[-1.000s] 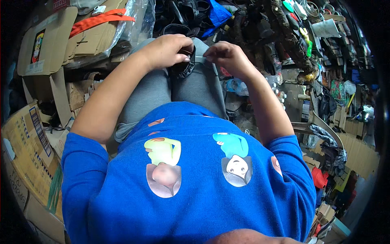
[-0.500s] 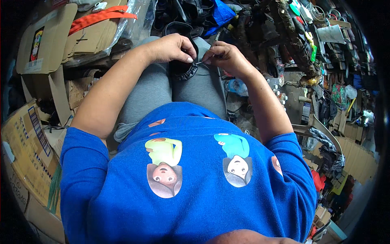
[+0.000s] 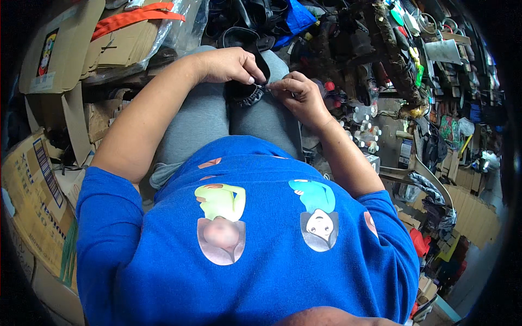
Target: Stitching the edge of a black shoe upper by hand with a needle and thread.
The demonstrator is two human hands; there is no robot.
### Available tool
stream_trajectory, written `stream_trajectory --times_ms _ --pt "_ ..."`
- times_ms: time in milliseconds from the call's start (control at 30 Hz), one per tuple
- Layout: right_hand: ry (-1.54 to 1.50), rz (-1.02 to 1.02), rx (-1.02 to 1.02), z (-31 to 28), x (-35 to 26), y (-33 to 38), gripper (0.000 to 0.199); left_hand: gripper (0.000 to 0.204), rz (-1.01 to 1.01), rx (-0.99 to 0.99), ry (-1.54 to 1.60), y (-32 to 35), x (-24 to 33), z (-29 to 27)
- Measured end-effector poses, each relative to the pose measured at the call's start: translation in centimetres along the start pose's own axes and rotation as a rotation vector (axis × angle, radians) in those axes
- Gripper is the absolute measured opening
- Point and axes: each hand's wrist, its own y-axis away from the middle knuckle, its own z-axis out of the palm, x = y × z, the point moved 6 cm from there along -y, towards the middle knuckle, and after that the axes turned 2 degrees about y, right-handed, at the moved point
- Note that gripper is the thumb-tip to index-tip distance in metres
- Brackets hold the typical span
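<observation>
On my grey-trousered thighs lies a black shoe piece, leather-like, with a puckered, gathered edge facing me. My left hand is closed on its right rim, thumb and index finger pressed near the gathers. Close beside that edge, my right hand has its fingertips pinched together and the other fingers curled in. What the right fingertips hold is too small to make out. Just past my left hand a black rounded opening shows; whether it belongs to the same piece, I cannot tell.
Opened cardboard boxes with an orange strap stand at the far left. Black shoes and a blue plastic sheet lie ahead. Several small bottles stand to my right, before crowded shelves.
My right hand has come slightly nearer to me and turned, its fingertips still by the gathered edge. A thin shiny bit seen between the hands earlier is less distinct now. My left hand stays put.
</observation>
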Motion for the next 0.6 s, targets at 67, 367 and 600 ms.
stream_trajectory --times_ms 67,367,600 --pt "0.050 -0.040 0.059 -0.1 -0.4 0.3 0.020 0.033 0.025 -0.024 -0.030 0.1 -0.1 0.2" --pt "0.413 -0.184 -0.071 -0.5 -3.4 -0.3 0.026 0.038 -0.006 -0.059 -0.056 0.1 -0.1 0.6" --pt "0.862 -0.310 -0.321 0.5 -7.1 -2.5 0.022 0.032 0.105 -0.037 -0.113 0.0 0.1 0.7"
